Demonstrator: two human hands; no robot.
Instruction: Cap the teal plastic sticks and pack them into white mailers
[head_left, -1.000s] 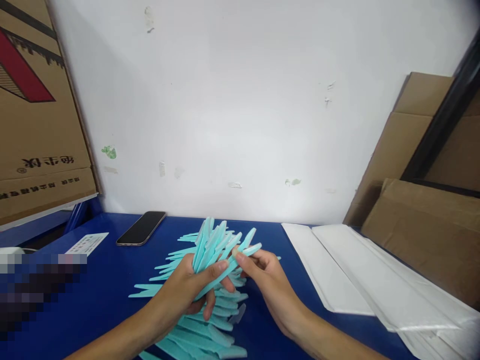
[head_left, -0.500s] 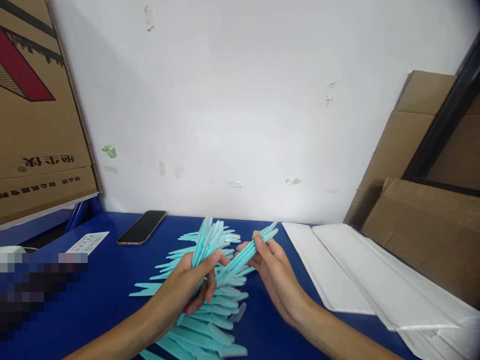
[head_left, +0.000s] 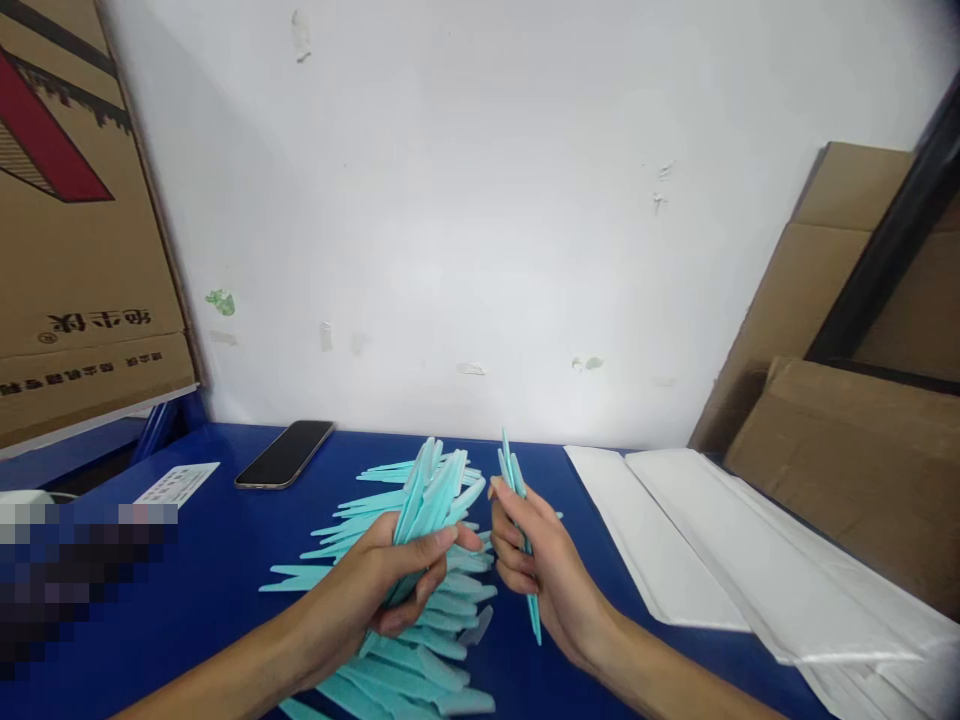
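Note:
My left hand (head_left: pixel 409 575) is closed around a thick bundle of turquoise knife-shaped plastic sticks (head_left: pixel 435 495). Their paler ends fan upward above the thumb. To its right, my right hand (head_left: pixel 540 555) grips a smaller bunch of the same sticks (head_left: pixel 511 470), held nearly upright. The lower tip of this bunch pokes out below the fingers. A long pile of matching sticks (head_left: pixel 405 660) lies on the blue table beneath and around my left hand, partly hidden by it. A loose translucent piece (head_left: pixel 478 626) rests at the pile's right edge.
Flat white padded envelopes (head_left: pixel 675 540) overlap on the right side of the table (head_left: pixel 600 660). A phone (head_left: pixel 285 455) and a printed card (head_left: pixel 178 484) lie at the back left. Cardboard boxes (head_left: pixel 82 250) stand at the left, with more cardboard (head_left: pixel 847 470) at the right. A white wall (head_left: pixel 480 200) rises behind.
My right hand has turned its bunch from slanted across toward the left hand to nearly upright, apart from the left bundle. The left hand's bundle has shifted slightly right and looks fuller.

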